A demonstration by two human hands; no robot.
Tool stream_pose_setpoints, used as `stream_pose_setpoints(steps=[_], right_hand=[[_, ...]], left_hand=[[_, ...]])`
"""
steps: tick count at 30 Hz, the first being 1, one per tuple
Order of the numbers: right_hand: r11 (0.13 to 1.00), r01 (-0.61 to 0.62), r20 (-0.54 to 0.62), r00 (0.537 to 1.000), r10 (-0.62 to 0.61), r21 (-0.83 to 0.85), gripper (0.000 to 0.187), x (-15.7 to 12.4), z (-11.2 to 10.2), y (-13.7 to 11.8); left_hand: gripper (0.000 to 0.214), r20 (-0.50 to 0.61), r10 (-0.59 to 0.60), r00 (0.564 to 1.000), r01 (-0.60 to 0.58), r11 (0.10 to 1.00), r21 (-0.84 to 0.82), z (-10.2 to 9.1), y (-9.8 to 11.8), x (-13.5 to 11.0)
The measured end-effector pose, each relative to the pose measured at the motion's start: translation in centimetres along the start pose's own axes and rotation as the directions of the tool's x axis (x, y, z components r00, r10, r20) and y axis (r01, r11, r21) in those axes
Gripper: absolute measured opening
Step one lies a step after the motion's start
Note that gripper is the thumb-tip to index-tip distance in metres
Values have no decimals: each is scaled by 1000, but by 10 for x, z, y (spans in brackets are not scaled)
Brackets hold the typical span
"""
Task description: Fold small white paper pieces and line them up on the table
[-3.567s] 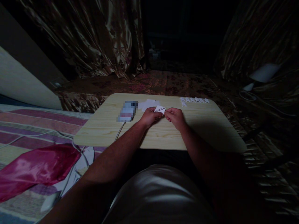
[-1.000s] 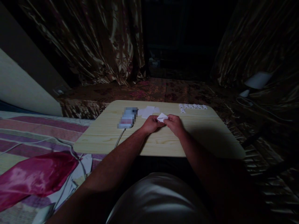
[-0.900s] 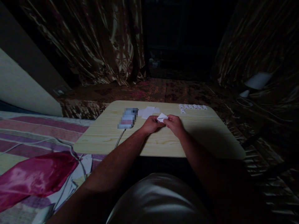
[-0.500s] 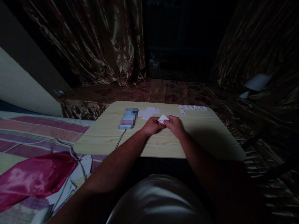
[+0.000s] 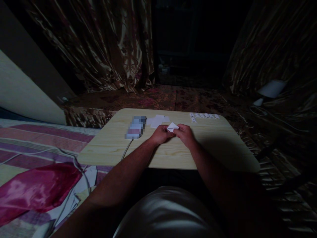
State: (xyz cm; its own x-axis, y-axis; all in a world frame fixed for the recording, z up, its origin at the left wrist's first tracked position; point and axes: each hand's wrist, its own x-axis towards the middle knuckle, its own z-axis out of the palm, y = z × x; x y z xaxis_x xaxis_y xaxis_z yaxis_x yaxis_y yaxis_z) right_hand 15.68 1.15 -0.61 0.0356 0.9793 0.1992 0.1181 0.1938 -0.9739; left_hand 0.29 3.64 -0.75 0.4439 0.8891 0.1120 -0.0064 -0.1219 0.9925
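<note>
A small folded white paper piece (image 5: 172,126), triangular in shape, is pinched between both of my hands above the middle of a light wooden lap table (image 5: 213,145). My left hand (image 5: 160,135) grips its left side with fingers curled. My right hand (image 5: 184,134) grips its right side, fingers also closed. Flat white paper slips (image 5: 157,120) lie just behind my left hand. A row of several small folded paper pieces (image 5: 204,116) sits along the table's far right edge.
A blurred phone-like device (image 5: 135,127) lies left of the slips, its cable (image 5: 125,150) running off the table's front. A red plastic bag (image 5: 34,190) rests on a striped cloth at left. Shiny brown curtains (image 5: 99,43) hang behind; a white object (image 5: 269,89) lies at right.
The paper piece went from a wider folded shape to a pointed triangle between my fingers. The view has tilted slightly; my hands stay in the same spot.
</note>
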Motion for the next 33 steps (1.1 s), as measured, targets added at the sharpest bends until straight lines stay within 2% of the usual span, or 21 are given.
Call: stream_pose_setpoints(steps=[7, 17, 27, 33], right_hand=[[1000, -13, 12, 1000, 13, -8, 13, 0, 1, 0], [1000, 6, 18, 1000, -6, 8, 12, 1, 1, 0], [1000, -6, 33, 999, 6, 7, 11, 5, -3, 8], [1000, 8, 19, 1000, -8, 13, 11, 3, -4, 9]], left_hand=[[20, 13, 9, 1000, -9, 1000, -21, -1, 2, -1], [22, 11, 24, 1000, -25, 997, 75, -2, -3, -1], [25, -12, 30, 999, -31, 999, -24, -1, -4, 1], [23, -57, 43, 997, -44, 999, -26, -1, -4, 2]])
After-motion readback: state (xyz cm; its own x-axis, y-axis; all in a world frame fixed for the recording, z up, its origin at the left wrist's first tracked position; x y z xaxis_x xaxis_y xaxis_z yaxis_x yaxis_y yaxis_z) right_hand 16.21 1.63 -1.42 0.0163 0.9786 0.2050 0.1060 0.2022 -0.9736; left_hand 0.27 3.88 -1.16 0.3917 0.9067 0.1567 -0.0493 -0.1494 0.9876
